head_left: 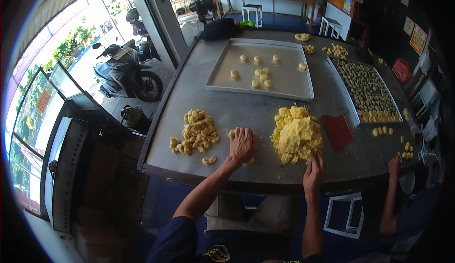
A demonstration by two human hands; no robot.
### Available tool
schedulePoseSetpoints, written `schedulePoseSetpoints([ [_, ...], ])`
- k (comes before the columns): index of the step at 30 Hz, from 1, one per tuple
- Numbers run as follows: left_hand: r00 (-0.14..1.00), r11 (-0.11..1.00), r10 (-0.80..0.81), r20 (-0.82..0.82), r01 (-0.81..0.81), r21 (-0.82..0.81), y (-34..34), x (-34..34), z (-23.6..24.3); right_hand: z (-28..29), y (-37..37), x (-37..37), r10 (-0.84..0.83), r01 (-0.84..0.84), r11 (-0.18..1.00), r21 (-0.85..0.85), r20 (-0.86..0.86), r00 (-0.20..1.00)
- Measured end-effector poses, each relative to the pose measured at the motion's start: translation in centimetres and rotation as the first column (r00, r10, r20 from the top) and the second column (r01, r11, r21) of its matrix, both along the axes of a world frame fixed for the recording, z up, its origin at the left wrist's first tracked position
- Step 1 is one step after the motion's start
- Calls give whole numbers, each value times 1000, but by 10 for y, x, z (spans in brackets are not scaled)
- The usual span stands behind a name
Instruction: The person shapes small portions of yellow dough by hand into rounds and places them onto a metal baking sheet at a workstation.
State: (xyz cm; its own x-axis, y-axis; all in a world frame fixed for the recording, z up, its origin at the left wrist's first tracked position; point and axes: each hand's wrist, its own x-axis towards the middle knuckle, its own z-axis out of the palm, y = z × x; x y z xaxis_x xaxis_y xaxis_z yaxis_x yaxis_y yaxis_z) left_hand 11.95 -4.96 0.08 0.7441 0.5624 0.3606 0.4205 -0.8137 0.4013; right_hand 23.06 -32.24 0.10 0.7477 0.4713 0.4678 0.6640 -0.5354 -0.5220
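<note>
My left hand (243, 144) is palm down on the metal table, its fingers curled over a small pale dough piece (232, 133) that shows at the fingertips. Another bit of dough (250, 160) peeks out beside the wrist. To the left lies a heap of small dough pieces (196, 129). My right hand (313, 172) is at the near edge of a big mound of crumbly yellow mash (296, 135), fingers drawn together against it; what sits between them is mostly hidden. A red flat scraper (337, 132) lies right of the mound.
Beyond my hands, a large metal tray (220, 80) holds several round dough balls. A second tray (399, 116), filled with greenish and yellow pieces, stands at right. Another person's hand (394, 164) is at the table's right edge, near small dough pieces (407, 150). A white stool (332, 215) stands below.
</note>
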Motion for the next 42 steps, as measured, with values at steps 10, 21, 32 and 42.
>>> schedulePoseSetpoints([
  [10, 961, 937, -268, 67, 276, -215, -4, -72, 67, -9, -4, 3, -30, 32, 999, 14, -139, 990],
  [21, 997, 998, -62, -54, 61, -13, 52, -48, 12, -23, -6, 21, -131, 129, 991, -24, -117, 984],
  [32, 962, 639, 249, 110, -78, -765, 67, -63, 29, 40, -8, 34, 43, -54, 966, -253, -45, 998],
  [42, 999, 982, -32, 2, 32, -187, 62, -61, 18, -3, -12, 1, -74, 79, 965, -250, 28, 997],
])
